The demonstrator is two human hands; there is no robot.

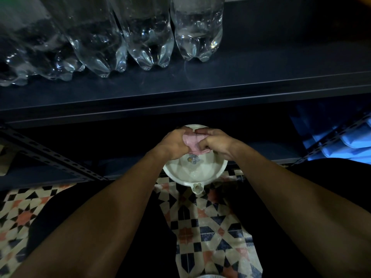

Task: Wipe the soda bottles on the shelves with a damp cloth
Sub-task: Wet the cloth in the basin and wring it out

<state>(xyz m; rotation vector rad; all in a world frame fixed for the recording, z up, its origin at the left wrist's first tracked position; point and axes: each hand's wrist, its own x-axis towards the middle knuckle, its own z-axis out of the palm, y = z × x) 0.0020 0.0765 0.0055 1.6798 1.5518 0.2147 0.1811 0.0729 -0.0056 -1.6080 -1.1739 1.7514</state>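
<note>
Above a patterned tile floor [210,223], the left hand [173,144] and right hand [215,142] clench their fingers [202,146] around a bunched pink cloth [190,142] over a white bowl [193,173], with clear soda bottles [149,31] standing on the dark shelf [180,85] beyond them.

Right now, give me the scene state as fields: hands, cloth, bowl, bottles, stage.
left hand: grips one end of the cloth
right hand: grips the other end
cloth: pink, bunched between both hands, over the bowl
bowl: white, handled, below the hands
bottles: clear, upright in a row on the dark shelf
stage: wiping not yet begun
</note>
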